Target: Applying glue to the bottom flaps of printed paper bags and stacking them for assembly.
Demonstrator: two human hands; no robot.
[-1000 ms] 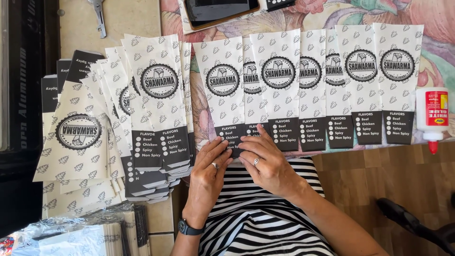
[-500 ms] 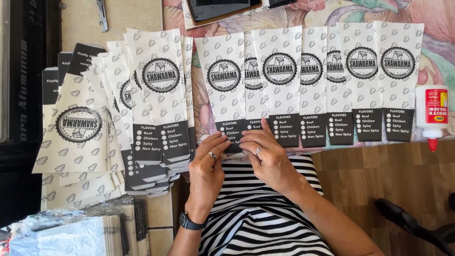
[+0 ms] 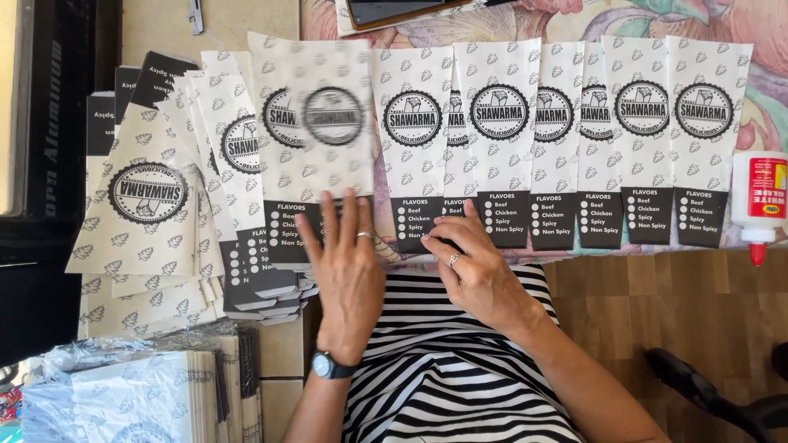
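Head view, looking down on a work table: a blurred white paper sleeve (image 3: 328, 123) with a round black emblem and a black lower band was seen under the left hand (image 3: 349, 271), whose fingers were spread flat and straight on its bottom edge, nothing pinched. It lay at the left end of a row of matching printed sleeves (image 3: 558, 139), overlapped side by side across a flowered cloth (image 3: 763, 49). The right hand (image 3: 476, 275) was curled, its fingertips pressed down on the black band of the next sleeve in the row; whether an edge was pinched there could not be told. The paper was judged light, thin, easily creased and inclined to slide over its neighbours; a flat press or a hold at the lower band seemed safest. About eight sleeves were counted in the row, though the overlaps made the figure uncertain. One loose fanned heap of sleeves (image 3: 156, 205) was noted to the left, too layered to count. One white glue bottle (image 3: 757, 197) with a red tip lay at the right edge, and one plastic-wrapped bundle (image 3: 123, 394) at lower left.
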